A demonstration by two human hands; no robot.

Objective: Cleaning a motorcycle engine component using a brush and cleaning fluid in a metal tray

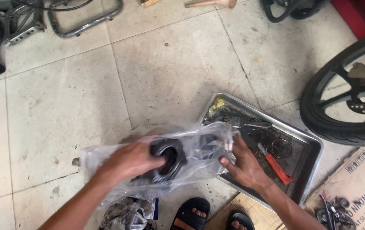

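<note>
My left hand (129,161) is pushed inside a clear plastic bag (191,142) and grips a black round rubber part (168,159) with a hole in its middle. My right hand (244,164) pinches the open right edge of the bag between thumb and fingers. The bag hangs just above the tiled floor, its right end over the corner of a metal tray (310,142).
The tray holds a red-handled utility knife (276,165), wire rings and greasy bits. A motorcycle wheel (344,93) stands at the right. Cardboard (361,179) with small parts lies at bottom right. A dirty rag (127,215) and my sandalled feet (193,213) are below.
</note>
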